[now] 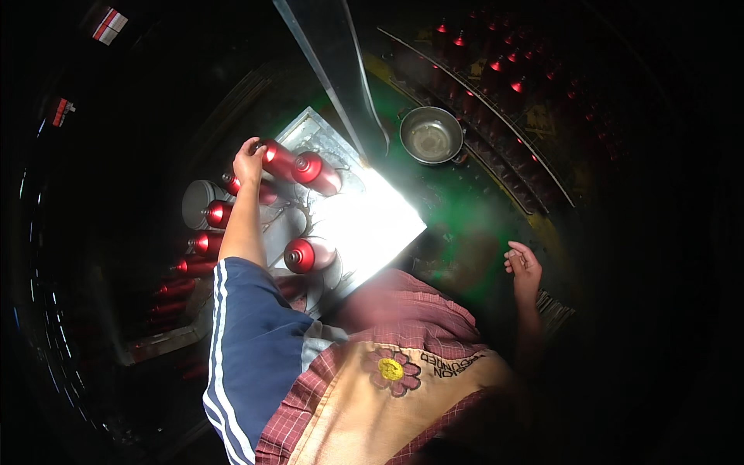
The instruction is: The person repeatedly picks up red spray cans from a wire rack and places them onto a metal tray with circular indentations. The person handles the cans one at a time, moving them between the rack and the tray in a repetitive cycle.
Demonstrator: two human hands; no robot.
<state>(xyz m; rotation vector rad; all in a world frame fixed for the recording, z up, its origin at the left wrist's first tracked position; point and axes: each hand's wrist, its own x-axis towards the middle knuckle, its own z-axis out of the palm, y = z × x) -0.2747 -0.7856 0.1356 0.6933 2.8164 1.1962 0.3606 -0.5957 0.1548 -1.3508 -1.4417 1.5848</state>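
Note:
My left hand reaches over the far left of a brightly lit metal table. Its fingers are closed round the neck end of a shiny red bottle. Right beside that bottle is another red bottle with a small capped neck. A third red bottle stands nearer my body on the same table. My right hand hangs out to the right, away from the table, its fingers loosely bent and apart with nothing visible in them.
Left of the table, several red bottles stand in a row by a white bucket. A metal pot sits beyond on the green floor. Curved racks of red bottles line the far right. A metal post rises behind the table.

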